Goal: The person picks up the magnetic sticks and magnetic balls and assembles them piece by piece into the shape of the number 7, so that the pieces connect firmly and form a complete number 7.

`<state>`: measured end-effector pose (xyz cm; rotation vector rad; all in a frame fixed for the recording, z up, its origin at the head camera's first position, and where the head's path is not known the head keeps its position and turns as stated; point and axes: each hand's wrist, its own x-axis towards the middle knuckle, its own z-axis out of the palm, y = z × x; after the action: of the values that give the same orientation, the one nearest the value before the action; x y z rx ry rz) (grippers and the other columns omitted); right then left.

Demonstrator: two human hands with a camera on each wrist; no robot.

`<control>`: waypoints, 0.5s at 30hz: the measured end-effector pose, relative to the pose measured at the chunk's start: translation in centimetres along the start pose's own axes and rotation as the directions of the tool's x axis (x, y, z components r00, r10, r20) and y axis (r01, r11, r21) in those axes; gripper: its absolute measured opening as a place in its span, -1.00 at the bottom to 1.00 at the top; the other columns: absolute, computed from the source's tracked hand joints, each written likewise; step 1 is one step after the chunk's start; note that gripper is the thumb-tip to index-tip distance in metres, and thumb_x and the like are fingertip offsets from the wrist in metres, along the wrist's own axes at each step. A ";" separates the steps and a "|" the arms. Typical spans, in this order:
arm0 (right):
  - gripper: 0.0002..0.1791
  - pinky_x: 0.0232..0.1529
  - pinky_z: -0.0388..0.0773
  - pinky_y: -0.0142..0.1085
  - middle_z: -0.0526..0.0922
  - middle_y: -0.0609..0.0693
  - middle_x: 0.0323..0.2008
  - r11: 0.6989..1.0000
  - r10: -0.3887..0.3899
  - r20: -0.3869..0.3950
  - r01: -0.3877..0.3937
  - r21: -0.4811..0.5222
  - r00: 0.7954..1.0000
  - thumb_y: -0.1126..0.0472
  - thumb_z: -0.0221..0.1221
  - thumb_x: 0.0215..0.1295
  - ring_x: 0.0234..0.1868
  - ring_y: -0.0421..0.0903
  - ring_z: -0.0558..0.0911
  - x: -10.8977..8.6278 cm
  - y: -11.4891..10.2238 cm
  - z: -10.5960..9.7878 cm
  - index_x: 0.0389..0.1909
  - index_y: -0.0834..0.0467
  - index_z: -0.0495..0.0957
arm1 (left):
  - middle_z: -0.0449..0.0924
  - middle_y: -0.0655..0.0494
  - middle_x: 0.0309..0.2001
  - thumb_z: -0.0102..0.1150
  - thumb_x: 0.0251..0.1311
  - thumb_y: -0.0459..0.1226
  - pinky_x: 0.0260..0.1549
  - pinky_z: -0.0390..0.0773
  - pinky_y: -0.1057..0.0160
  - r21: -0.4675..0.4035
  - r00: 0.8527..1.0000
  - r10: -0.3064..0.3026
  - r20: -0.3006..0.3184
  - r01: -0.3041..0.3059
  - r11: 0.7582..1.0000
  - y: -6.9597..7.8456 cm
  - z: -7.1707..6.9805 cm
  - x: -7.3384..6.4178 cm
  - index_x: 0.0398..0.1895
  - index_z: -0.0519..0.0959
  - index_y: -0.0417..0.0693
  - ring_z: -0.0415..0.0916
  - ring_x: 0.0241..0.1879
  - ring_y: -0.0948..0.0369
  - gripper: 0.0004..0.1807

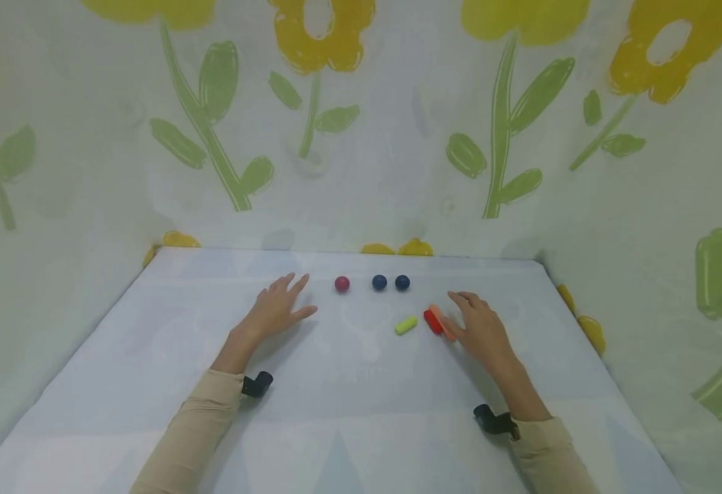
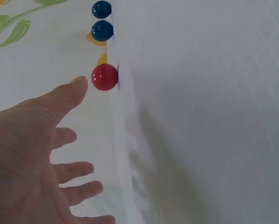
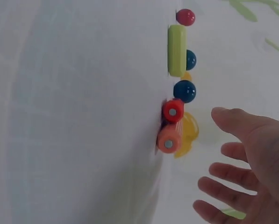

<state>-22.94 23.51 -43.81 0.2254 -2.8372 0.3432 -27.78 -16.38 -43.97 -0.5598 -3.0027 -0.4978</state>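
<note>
My left hand (image 1: pixel 274 309) hovers with fingers spread over the left of the table, holding nothing. Nearest to it is a small glossy red ball (image 1: pixel 342 283); in the left wrist view the thumb points at this red ball (image 2: pixel 104 77). Two dark blue balls (image 1: pixel 380 282) sit to its right in a row. My right hand (image 1: pixel 479 329) is spread beside a short orange rod (image 1: pixel 437 312), its thumb overlapping that rod in the head view. A red rod (image 1: pixel 432 322) lies alongside the orange one, both showing pale round end centres in the right wrist view. Left of them rests a yellow-green rod (image 1: pixel 406 325).
A white cloth with faint blue shapes covers the table (image 1: pixel 336 384). Behind it and at both sides hang pale walls (image 1: pixel 385 151) printed with yellow flowers and green leaves. Each wrist carries a black camera mount (image 1: pixel 258 384).
</note>
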 end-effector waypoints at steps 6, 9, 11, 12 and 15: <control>-0.45 -0.05 0.65 -0.03 0.58 0.25 0.04 0.999 -0.016 -0.009 0.017 0.030 1.000 0.04 0.27 0.29 -0.04 0.14 0.62 0.2 -0.5 -0.1 0.24 0.19 0.48 | 0.15 -0.31 0.46 0.10 0.32 0.09 0.32 0.22 -0.30 -0.063 0.999 0.025 0.027 -0.024 0.998 0.4 -0.1 1.2 0.53 0.09 -0.05 0.14 0.43 -0.26 -0.17; -0.49 -0.16 0.67 -0.12 0.60 0.22 -0.02 0.998 -0.001 0.019 -0.001 0.070 1.000 0.04 0.27 0.29 -0.13 0.07 0.63 0.2 -0.9 0.1 0.20 0.19 0.52 | 0.18 -0.31 0.44 0.14 0.31 0.06 0.32 0.23 -0.30 -0.109 0.999 0.025 0.042 -0.020 0.994 0.5 0.0 1.7 0.53 0.09 -0.06 0.15 0.42 -0.25 -0.17; -0.51 -0.21 0.67 -0.17 0.62 0.19 -0.06 0.996 0.010 0.036 -0.013 0.085 0.999 0.05 0.29 0.28 -0.18 0.02 0.63 0.1 -1.1 0.2 0.17 0.18 0.54 | 0.20 -0.30 0.43 0.17 0.30 0.03 0.33 0.22 -0.27 -0.142 0.999 0.027 0.046 -0.020 0.990 0.6 0.1 2.1 0.52 0.12 -0.08 0.16 0.42 -0.24 -0.17; -0.52 -0.23 0.67 -0.20 0.63 0.17 -0.08 0.996 0.013 0.041 -0.017 0.087 0.999 0.06 0.30 0.27 -0.21 0.00 0.62 0.1 -1.2 0.3 0.16 0.18 0.56 | 0.21 -0.29 0.43 0.18 0.29 0.02 0.35 0.22 -0.24 -0.158 0.998 0.029 0.047 -0.021 0.987 0.5 0.2 2.3 0.52 0.13 -0.09 0.17 0.42 -0.22 -0.18; -0.54 -0.28 0.64 -0.24 0.65 0.13 -0.17 0.996 0.016 0.051 -0.020 0.088 0.999 0.07 0.34 0.22 -0.31 -0.05 0.58 0.1 -1.4 0.5 0.10 0.17 0.60 | 0.24 -0.26 0.42 0.21 0.28 0.00 0.36 0.23 -0.19 -0.198 0.998 0.033 0.056 -0.021 0.980 0.4 0.5 2.8 0.51 0.15 -0.10 0.18 0.42 -0.18 -0.18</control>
<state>-22.93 21.99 -43.88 0.2296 -2.8785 0.4749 -30.29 -14.93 -43.99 -0.6376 -3.0159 -0.7967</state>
